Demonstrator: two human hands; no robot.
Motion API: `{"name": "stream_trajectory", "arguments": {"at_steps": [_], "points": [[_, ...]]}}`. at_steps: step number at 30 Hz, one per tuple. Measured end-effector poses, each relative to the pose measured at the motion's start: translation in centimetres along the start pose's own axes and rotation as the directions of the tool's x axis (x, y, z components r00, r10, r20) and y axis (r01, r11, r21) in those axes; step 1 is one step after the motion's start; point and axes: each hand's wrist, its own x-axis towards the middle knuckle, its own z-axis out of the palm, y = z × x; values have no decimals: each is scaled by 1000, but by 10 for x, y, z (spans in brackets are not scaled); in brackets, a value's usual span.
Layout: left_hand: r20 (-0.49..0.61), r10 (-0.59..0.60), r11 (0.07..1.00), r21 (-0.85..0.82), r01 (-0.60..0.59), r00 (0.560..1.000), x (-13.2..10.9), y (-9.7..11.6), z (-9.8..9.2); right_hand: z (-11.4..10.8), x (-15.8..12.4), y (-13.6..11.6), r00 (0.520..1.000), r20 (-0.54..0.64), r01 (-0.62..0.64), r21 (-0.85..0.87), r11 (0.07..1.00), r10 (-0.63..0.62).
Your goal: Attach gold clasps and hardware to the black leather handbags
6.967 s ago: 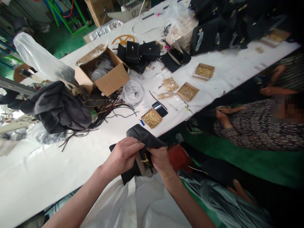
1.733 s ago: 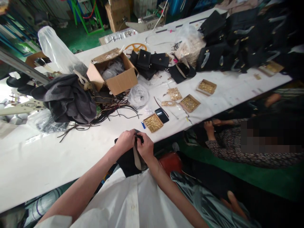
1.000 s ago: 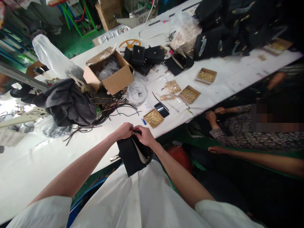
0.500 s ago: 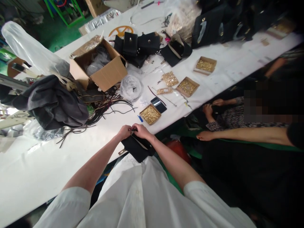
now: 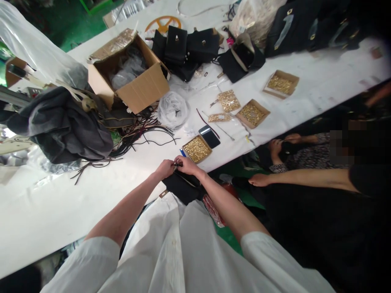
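A small black bag [image 5: 180,188] rests against my lap at the table's edge, its lighter lining showing along the opening. A gold metal plate [image 5: 163,194] sits at its lower left corner. My left hand [image 5: 166,168] is closed at the bag's upper edge. Right beside it, my right hand [image 5: 187,166] is closed with thumb and finger pinched. A small dark piece, perhaps part of the bag's strap, shows between the fingertips; its details are too small to make out. Just beyond my hands stands a box of small gold fittings [image 5: 197,149], touching a phone [image 5: 209,136].
Farther along the white table [image 5: 91,207] are more boxes of gold parts [image 5: 253,114], several black bags [image 5: 176,44] and a cardboard box [image 5: 143,87]. Black cords [image 5: 146,138] and a dark cloth [image 5: 70,130] lie left. A co-worker's arm [image 5: 305,178] extends on the right.
The view has shifted, so the table items appear farther right. Both hands stay together at the bag's upper edge, with my fingers slightly repositioned.
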Motion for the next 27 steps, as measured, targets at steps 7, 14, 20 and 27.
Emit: {"name": "stream_trajectory", "arguments": {"at_steps": [7, 14, 20, 27], "points": [[40, 55, 998, 2, -55, 998, 8, 0, -11, -6, 11, 4, 999, 26, -31, 31, 999, 30], [46, 72, 997, -4, -72, 996, 18, -4, -18, -8, 18, 0, 997, 21, -82, 43, 996, 81], [58, 79, 996, -56, -76, 995, 22, -6, -18, -14, 26, 2, 993, 58, -106, 27, 994, 104], [72, 99, 987, -133, -89, 992, 17, -12, -18, -18, 39, 6, 973, 194, -125, 3, 992, 122]]}}
